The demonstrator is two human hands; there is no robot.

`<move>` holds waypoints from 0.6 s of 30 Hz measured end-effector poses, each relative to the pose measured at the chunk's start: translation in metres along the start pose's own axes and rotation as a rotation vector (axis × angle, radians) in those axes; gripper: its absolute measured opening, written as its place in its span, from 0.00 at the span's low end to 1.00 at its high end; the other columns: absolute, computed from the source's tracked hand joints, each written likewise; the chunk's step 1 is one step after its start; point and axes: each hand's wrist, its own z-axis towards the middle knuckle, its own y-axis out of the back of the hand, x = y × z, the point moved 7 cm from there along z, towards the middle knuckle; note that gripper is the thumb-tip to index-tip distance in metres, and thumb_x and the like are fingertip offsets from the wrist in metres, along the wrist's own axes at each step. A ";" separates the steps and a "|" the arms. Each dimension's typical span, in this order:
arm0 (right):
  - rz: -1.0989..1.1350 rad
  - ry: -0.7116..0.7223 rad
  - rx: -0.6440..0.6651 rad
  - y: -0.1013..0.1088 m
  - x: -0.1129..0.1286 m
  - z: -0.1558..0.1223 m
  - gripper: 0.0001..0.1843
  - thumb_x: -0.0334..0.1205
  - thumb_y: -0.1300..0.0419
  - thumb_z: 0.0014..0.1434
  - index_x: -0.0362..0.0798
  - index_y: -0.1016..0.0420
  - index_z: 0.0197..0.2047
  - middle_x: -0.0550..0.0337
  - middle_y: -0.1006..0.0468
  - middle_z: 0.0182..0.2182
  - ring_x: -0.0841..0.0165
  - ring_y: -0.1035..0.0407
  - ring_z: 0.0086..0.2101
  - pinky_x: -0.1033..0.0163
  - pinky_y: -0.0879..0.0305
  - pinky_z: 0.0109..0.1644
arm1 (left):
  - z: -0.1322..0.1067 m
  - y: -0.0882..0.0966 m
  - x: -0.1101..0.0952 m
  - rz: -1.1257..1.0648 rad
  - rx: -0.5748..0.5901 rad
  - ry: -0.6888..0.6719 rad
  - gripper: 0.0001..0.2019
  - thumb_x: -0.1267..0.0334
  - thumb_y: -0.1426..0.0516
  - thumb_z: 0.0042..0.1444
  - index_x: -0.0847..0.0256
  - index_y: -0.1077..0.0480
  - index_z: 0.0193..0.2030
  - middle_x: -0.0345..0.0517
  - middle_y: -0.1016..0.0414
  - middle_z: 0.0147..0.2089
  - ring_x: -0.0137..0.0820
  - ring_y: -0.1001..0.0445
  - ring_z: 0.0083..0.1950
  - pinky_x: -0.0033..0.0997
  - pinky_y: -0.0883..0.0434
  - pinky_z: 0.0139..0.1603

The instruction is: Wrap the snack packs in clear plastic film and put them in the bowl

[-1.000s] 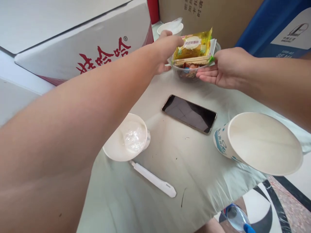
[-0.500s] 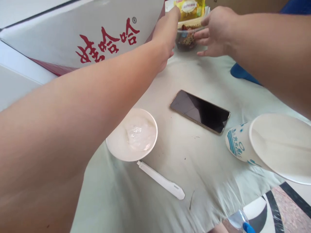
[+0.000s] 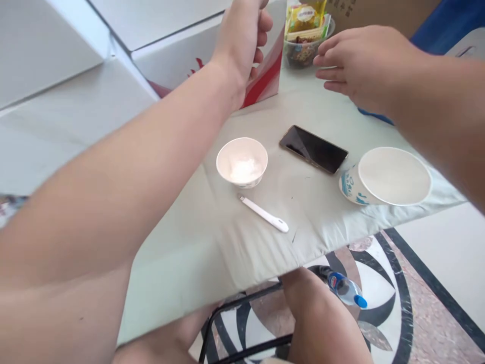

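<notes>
Beside the snack bowl [image 3: 299, 58] on the table [image 3: 178, 280], our right hand [image 3: 366, 65] is straight-fingered, unladen; whether our curled left hand [image 3: 242, 38] grasps anything, we cannot tell. A stray sweep could tip the bowl.

— See anything on the pale tablecloth [image 3: 170, 273]?
— Noted a dark phone [image 3: 314, 149] between a small white bowl [image 3: 242, 164] and a large paper cup [image 3: 394, 177]. Also logged a slim white tool [image 3: 265, 215] near the bowl.
— Checked below?
— Spotted a blue-capped bottle [image 3: 346, 290] on patterned floor [image 3: 424, 308].
</notes>
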 end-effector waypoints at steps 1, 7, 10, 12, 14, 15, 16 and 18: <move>0.015 -0.037 0.046 -0.010 0.010 -0.032 0.13 0.26 0.46 0.66 0.44 0.20 0.36 0.63 0.17 0.34 0.69 0.19 0.49 0.53 0.33 0.63 | -0.024 0.011 -0.008 -0.019 0.026 -0.030 0.21 0.67 0.52 0.72 0.62 0.37 0.24 0.40 0.37 0.27 0.46 0.23 0.65 0.42 0.26 0.53; 0.469 0.026 0.308 -0.097 0.019 -0.224 0.09 0.34 0.41 0.62 0.55 0.20 0.41 0.65 0.15 0.49 0.65 0.20 0.53 0.55 0.25 0.62 | -0.191 0.093 0.037 -0.279 0.010 0.006 0.09 0.59 0.33 0.58 0.60 0.25 0.31 0.45 0.23 0.37 0.40 0.18 0.46 0.33 0.25 0.40; 0.345 -0.150 0.452 -0.156 -0.029 -0.280 0.08 0.44 0.41 0.62 0.55 0.24 0.44 0.58 0.16 0.51 0.61 0.19 0.51 0.50 0.23 0.59 | -0.251 0.136 0.095 -0.334 -0.120 0.045 0.07 0.57 0.33 0.55 0.58 0.20 0.33 0.47 0.19 0.37 0.32 0.22 0.38 0.32 0.27 0.40; 0.235 -0.213 0.548 -0.193 -0.051 -0.299 0.11 0.46 0.39 0.61 0.53 0.24 0.45 0.54 0.16 0.52 0.60 0.19 0.51 0.48 0.24 0.60 | -0.274 0.172 0.129 -0.362 -0.286 0.090 0.07 0.57 0.36 0.55 0.57 0.20 0.32 0.46 0.19 0.36 0.30 0.24 0.35 0.31 0.28 0.38; 0.145 -0.228 0.627 -0.224 -0.059 -0.307 0.13 0.47 0.38 0.59 0.53 0.24 0.46 0.52 0.16 0.53 0.59 0.20 0.52 0.48 0.25 0.61 | -0.287 0.208 0.151 -0.427 -0.449 0.140 0.07 0.57 0.37 0.53 0.58 0.20 0.33 0.45 0.21 0.34 0.29 0.25 0.34 0.29 0.29 0.38; 0.112 -0.222 0.653 -0.238 -0.058 -0.307 0.14 0.46 0.38 0.59 0.52 0.23 0.47 0.52 0.17 0.53 0.59 0.20 0.53 0.48 0.25 0.61 | -0.292 0.226 0.157 -0.479 -0.526 0.152 0.07 0.58 0.37 0.53 0.58 0.21 0.33 0.45 0.21 0.34 0.29 0.24 0.34 0.29 0.30 0.38; 0.084 -0.212 0.673 -0.252 -0.056 -0.306 0.14 0.46 0.38 0.59 0.52 0.23 0.47 0.52 0.17 0.53 0.59 0.20 0.53 0.48 0.26 0.61 | -0.295 0.244 0.161 -0.540 -0.600 0.153 0.07 0.58 0.38 0.52 0.58 0.21 0.33 0.45 0.22 0.34 0.28 0.24 0.35 0.28 0.29 0.39; 0.030 -0.184 0.713 -0.279 -0.048 -0.303 0.13 0.46 0.39 0.61 0.53 0.23 0.47 0.52 0.16 0.53 0.58 0.21 0.54 0.47 0.27 0.61 | -0.301 0.279 0.163 -0.655 -0.736 0.132 0.08 0.58 0.39 0.52 0.59 0.22 0.32 0.46 0.21 0.36 0.29 0.23 0.38 0.28 0.29 0.42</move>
